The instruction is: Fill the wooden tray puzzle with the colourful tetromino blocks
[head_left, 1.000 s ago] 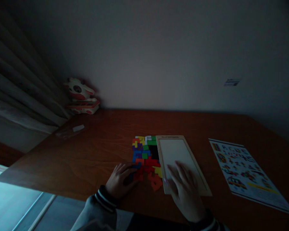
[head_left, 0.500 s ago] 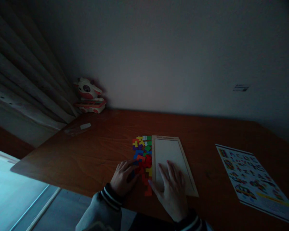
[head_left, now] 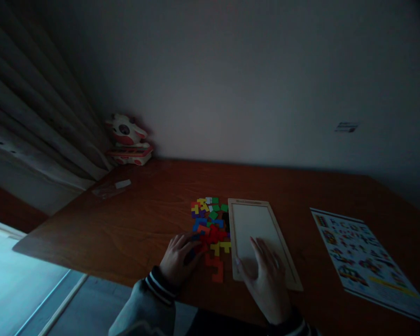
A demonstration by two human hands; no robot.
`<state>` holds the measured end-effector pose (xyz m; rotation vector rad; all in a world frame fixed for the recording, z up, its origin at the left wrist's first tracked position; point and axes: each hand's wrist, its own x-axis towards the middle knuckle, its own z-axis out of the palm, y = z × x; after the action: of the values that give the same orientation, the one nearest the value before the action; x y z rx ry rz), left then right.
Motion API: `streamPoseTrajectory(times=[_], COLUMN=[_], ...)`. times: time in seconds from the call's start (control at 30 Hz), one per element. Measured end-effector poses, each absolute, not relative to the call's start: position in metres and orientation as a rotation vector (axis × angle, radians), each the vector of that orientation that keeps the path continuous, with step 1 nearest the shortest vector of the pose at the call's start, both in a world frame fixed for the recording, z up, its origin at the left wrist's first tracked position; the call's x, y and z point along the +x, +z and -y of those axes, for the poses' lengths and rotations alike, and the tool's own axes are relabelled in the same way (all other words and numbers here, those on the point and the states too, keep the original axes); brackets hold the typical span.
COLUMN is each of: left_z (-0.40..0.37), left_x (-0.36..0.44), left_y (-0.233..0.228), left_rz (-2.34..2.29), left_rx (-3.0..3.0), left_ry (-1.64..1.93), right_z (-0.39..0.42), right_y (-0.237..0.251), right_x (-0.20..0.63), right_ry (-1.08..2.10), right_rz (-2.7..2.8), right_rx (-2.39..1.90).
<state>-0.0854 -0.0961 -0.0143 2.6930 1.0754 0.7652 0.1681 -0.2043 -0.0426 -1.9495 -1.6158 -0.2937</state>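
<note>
Flat coloured puzzle pieces [head_left: 215,233] lie in a loose heap on the table, in red, orange, yellow, green, blue and purple. My left hand [head_left: 180,259] rests at the heap's near left side, fingers curved over some pieces; whether it grips one is hidden. To the right of the heap lies a shallow wooden puzzle tray [head_left: 231,224] with a pale, bare inside. My right hand [head_left: 268,275] lies over the tray's near part, fingers stretched out and touching its surface.
A printed sheet [head_left: 367,261] with coloured figures lies at the right. A cow-shaped toy keyboard [head_left: 131,140] stands at the back left, near a curtain [head_left: 38,102]. A clear plastic bag [head_left: 108,189] lies in front of it on the wooden table [head_left: 143,219].
My right hand and the tray have slid to the right, away from the heap. More pieces show along the tray's left edge, black and yellow ones among them. My left hand has hardly moved.
</note>
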Motion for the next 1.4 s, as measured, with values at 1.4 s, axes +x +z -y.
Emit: streamPoseTrajectory(times=[1.4], left_z=[0.007], left_x=[-0.006], left_y=[-0.038], left_rz=[-0.952], left_rx=[2.973], left_ry=[0.488], right_z=[0.186], right_y=[-0.035], right_x=[0.151], right_ry=[-0.255], right_rz=[1.855], right_rx=[-2.164])
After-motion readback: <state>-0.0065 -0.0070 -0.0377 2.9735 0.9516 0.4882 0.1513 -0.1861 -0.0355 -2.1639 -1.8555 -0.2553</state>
